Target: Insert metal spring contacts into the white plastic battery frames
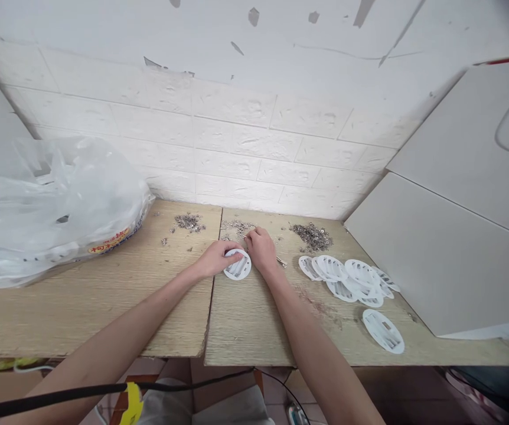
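Note:
My left hand (217, 258) grips a white round plastic piece (238, 270) with slots across its middle, thumb on top, at the seam between two tabletop boards. Just right of it, my right hand (261, 248) is closed around a slim metal tool (281, 262). One end of the tool sticks out behind the palm and a thin tip shows past the fingers; its exact kind is unclear. Small metal parts (239, 226) lie scattered beyond my fingertips.
More small metal parts form a pile (312, 237) at right and a smaller heap (189, 222) at left. Several white round pieces (361, 273) overlap at right, with one more (382, 332) nearer me. A full plastic bag (59, 206) stands at left. A tiled wall (254, 141) closes the back.

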Demonstrator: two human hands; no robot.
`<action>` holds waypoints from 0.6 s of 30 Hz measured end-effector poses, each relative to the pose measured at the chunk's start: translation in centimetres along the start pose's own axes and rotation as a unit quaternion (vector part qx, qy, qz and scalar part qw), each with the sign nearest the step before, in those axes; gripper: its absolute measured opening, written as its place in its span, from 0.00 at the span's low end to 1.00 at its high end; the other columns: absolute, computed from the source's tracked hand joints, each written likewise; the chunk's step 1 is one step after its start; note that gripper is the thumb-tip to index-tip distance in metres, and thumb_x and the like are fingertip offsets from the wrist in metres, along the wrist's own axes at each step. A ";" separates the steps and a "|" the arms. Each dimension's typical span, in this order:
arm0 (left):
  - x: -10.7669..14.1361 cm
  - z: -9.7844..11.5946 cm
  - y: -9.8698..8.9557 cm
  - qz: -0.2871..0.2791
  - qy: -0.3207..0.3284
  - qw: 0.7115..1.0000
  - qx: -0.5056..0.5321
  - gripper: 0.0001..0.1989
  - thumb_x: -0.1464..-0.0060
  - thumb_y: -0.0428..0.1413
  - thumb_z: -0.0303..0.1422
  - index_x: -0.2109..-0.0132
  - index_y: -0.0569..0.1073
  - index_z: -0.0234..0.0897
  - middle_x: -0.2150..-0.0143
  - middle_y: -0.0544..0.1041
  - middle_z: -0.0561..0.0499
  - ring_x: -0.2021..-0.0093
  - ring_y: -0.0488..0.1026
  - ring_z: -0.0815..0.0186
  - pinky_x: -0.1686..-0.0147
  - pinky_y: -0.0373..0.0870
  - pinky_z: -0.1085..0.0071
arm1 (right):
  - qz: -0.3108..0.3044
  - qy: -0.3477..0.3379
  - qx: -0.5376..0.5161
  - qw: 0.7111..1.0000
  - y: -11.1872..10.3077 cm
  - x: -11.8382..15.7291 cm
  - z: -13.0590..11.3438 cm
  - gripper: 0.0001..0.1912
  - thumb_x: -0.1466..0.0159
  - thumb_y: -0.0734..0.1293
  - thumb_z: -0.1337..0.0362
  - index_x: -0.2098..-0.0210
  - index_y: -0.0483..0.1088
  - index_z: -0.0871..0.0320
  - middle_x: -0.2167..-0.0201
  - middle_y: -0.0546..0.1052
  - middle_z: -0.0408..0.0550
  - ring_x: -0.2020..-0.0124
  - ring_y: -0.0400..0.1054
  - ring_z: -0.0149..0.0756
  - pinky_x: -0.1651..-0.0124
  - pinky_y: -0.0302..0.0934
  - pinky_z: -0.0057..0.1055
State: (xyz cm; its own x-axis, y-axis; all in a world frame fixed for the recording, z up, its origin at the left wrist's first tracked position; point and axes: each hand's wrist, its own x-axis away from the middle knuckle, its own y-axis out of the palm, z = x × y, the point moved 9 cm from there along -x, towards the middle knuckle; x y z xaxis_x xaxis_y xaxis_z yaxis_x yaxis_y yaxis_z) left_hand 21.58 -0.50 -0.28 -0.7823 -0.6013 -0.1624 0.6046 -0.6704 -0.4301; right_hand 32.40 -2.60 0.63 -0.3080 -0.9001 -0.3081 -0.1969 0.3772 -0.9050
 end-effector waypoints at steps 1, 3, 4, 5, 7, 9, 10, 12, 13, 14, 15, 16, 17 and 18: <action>0.0 0.0 0.0 0.002 -0.003 1.000 0.002 0.13 0.53 0.55 0.39 0.63 0.77 0.37 0.66 0.79 0.51 0.65 0.73 0.62 0.64 0.67 0.70 | -0.002 0.001 0.003 1.000 0.0 0.0 0.0 0.10 0.34 0.59 0.67 0.61 0.73 0.58 0.58 0.72 0.52 0.54 0.63 0.38 0.59 0.56 0.30; 0.0 -0.1 -0.1 0.007 -0.007 1.000 0.005 0.13 0.53 0.55 0.39 0.64 0.78 0.37 0.66 0.79 0.51 0.65 0.73 0.62 0.64 0.67 0.70 | -0.003 -0.001 0.008 1.000 0.0 0.1 -0.1 0.11 0.34 0.59 0.67 0.61 0.73 0.58 0.58 0.72 0.53 0.54 0.62 0.39 0.59 0.56 0.31; 0.0 -0.1 -0.1 0.009 -0.009 1.000 0.005 0.13 0.54 0.55 0.39 0.64 0.78 0.37 0.66 0.79 0.51 0.65 0.73 0.62 0.64 0.67 0.70 | -0.002 -0.003 0.012 1.000 0.0 0.1 -0.1 0.11 0.34 0.59 0.67 0.61 0.73 0.58 0.58 0.72 0.53 0.54 0.62 0.39 0.58 0.56 0.31; 0.0 -0.1 -0.1 0.009 -0.011 1.000 0.006 0.13 0.54 0.55 0.39 0.64 0.78 0.37 0.67 0.79 0.52 0.65 0.73 0.62 0.64 0.67 0.70 | -0.001 -0.006 0.016 1.000 -0.1 0.1 -0.1 0.11 0.34 0.59 0.66 0.61 0.73 0.58 0.58 0.72 0.53 0.54 0.62 0.39 0.58 0.56 0.31; 0.0 -0.1 0.0 0.006 -0.011 1.000 0.006 0.13 0.54 0.55 0.40 0.64 0.78 0.37 0.67 0.79 0.52 0.65 0.73 0.62 0.65 0.67 0.70 | 0.003 -0.012 0.026 1.000 -0.1 0.1 -0.3 0.11 0.34 0.59 0.66 0.62 0.73 0.58 0.58 0.72 0.53 0.54 0.62 0.39 0.58 0.56 0.31; 0.0 -0.1 0.0 0.002 -0.008 1.000 0.003 0.13 0.53 0.55 0.40 0.64 0.77 0.37 0.67 0.79 0.52 0.65 0.73 0.62 0.65 0.67 0.70 | 0.005 -0.011 0.034 0.999 -0.1 0.1 -0.3 0.10 0.34 0.60 0.65 0.63 0.73 0.58 0.59 0.72 0.53 0.54 0.63 0.40 0.58 0.56 0.32; 0.0 -0.1 0.1 0.000 -0.005 1.000 0.001 0.13 0.53 0.55 0.39 0.64 0.77 0.37 0.67 0.79 0.52 0.65 0.73 0.62 0.65 0.67 0.71 | 0.004 -0.008 0.036 0.999 -0.1 0.1 -0.4 0.10 0.34 0.60 0.65 0.63 0.73 0.58 0.59 0.72 0.53 0.54 0.63 0.40 0.59 0.56 0.32; 0.0 -0.2 0.1 -0.003 -0.002 1.000 -0.003 0.13 0.53 0.55 0.39 0.63 0.77 0.37 0.66 0.79 0.52 0.65 0.73 0.62 0.65 0.66 0.71 | 0.002 -0.003 0.035 0.999 0.0 0.1 -0.4 0.11 0.34 0.59 0.66 0.63 0.73 0.58 0.58 0.72 0.53 0.54 0.63 0.41 0.59 0.57 0.32; 0.0 -0.2 0.1 -0.005 -0.002 1.000 -0.004 0.13 0.52 0.55 0.40 0.63 0.77 0.37 0.65 0.79 0.51 0.65 0.73 0.62 0.65 0.66 0.71 | 0.000 -0.001 0.033 0.999 0.0 0.1 -0.4 0.11 0.34 0.58 0.67 0.62 0.73 0.58 0.58 0.72 0.54 0.54 0.63 0.41 0.59 0.57 0.32; 0.0 -0.2 0.1 -0.007 -0.003 1.000 -0.005 0.13 0.52 0.55 0.40 0.63 0.77 0.37 0.65 0.79 0.51 0.65 0.73 0.62 0.65 0.66 0.71 | -0.001 0.001 0.030 1.000 0.0 0.1 -0.4 0.12 0.34 0.58 0.68 0.63 0.73 0.58 0.58 0.72 0.54 0.54 0.63 0.41 0.59 0.57 0.32; 0.0 -0.2 0.1 -0.008 -0.003 1.000 -0.004 0.13 0.52 0.55 0.40 0.63 0.77 0.37 0.65 0.79 0.51 0.64 0.73 0.62 0.65 0.67 0.70 | 0.001 0.001 0.024 1.000 0.0 0.2 -0.4 0.13 0.34 0.57 0.68 0.63 0.73 0.58 0.58 0.72 0.54 0.54 0.63 0.41 0.59 0.57 0.32; 0.0 -0.2 0.1 -0.009 -0.003 1.000 -0.003 0.14 0.51 0.55 0.41 0.63 0.77 0.37 0.65 0.79 0.51 0.64 0.73 0.62 0.65 0.67 0.70 | 0.006 0.003 0.015 1.000 -0.1 0.2 -0.3 0.13 0.34 0.57 0.69 0.63 0.73 0.58 0.58 0.72 0.54 0.55 0.63 0.40 0.59 0.57 0.31; 0.0 -0.1 0.1 -0.007 -0.004 1.000 0.000 0.14 0.51 0.55 0.41 0.63 0.77 0.37 0.65 0.78 0.51 0.64 0.73 0.62 0.64 0.67 0.70 | 0.015 0.003 0.000 1.000 -0.2 0.2 -0.2 0.13 0.34 0.57 0.69 0.63 0.73 0.58 0.59 0.73 0.54 0.55 0.64 0.40 0.58 0.57 0.31; 0.0 -0.1 0.0 -0.003 -0.005 1.000 0.006 0.14 0.51 0.55 0.41 0.62 0.76 0.36 0.65 0.78 0.50 0.64 0.72 0.62 0.63 0.67 0.69 | 0.028 0.002 -0.022 0.999 -0.5 0.2 -0.1 0.12 0.35 0.57 0.69 0.63 0.73 0.58 0.59 0.73 0.53 0.56 0.64 0.39 0.58 0.57 0.30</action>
State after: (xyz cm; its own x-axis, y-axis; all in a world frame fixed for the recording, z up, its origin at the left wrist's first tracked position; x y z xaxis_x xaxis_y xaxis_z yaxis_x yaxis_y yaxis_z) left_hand 21.58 -0.44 -0.41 -0.7843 -0.6019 -0.1503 0.6016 -0.6787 -0.4211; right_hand 32.36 -2.93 1.02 -0.3231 -0.8764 -0.3570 -0.2204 0.4366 -0.8723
